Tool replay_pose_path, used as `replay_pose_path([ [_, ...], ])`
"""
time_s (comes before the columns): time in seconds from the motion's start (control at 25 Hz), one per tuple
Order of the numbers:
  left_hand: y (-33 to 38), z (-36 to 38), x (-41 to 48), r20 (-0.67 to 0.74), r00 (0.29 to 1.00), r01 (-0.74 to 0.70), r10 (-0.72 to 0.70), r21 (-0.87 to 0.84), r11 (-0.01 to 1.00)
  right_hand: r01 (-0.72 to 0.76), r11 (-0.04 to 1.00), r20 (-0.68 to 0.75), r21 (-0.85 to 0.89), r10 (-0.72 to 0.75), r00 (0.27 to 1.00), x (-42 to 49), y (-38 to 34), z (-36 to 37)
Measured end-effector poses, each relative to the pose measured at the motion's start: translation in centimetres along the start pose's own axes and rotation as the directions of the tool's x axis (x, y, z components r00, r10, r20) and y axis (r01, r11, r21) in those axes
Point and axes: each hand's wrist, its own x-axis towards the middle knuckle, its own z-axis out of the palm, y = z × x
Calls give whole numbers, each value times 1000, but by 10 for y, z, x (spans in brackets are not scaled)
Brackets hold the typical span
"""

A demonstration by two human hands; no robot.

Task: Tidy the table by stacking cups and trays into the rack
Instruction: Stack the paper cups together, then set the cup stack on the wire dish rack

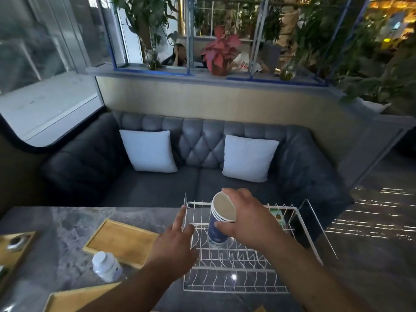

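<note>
A stack of blue-and-white paper cups point(216, 233) stands tilted inside the white wire rack point(236, 269) on the grey marble table. My right hand point(245, 216) grips the stack near its rims, thumb at the front and fingers over the far side. My left hand point(177, 239) rests with straight fingers against the rack's left edge. A wooden tray point(122, 240) lies left of the rack. Another wooden tray point(74, 298) pokes in at the bottom edge, and a third wooden tray point(13, 251) with a small dish on it sits at the far left.
A clear plastic bottle with a white cap point(105, 265) lies on the table between the trays. A small green-labelled packet point(278, 216) sits at the rack's far right. Behind the table is a grey sofa point(198, 183) with two white cushions.
</note>
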Motion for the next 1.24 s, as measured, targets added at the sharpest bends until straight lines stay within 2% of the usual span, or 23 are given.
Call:
replay_pose_path([
  [0.36,9,-11,-2,44,997,61,-61,0,998,87,995,-59,38,-85,995,44,-14,30],
  [0.56,11,-12,-4,51,997,57,-58,5,998,112,994,16,-14,-112,994,51,-16,55],
  [0.88,10,-9,-2,42,997,56,-57,27,998,134,990,-3,-37,-135,991,48,-12,64],
  [1.04,10,-9,-6,25,999,37,-39,51,998,105,993,46,44,-107,993,41,-7,57],
  [1.24,9,-12,-4,28,999,26,-28,76,997,81,993,-18,89,-79,997,18,10,44],
])
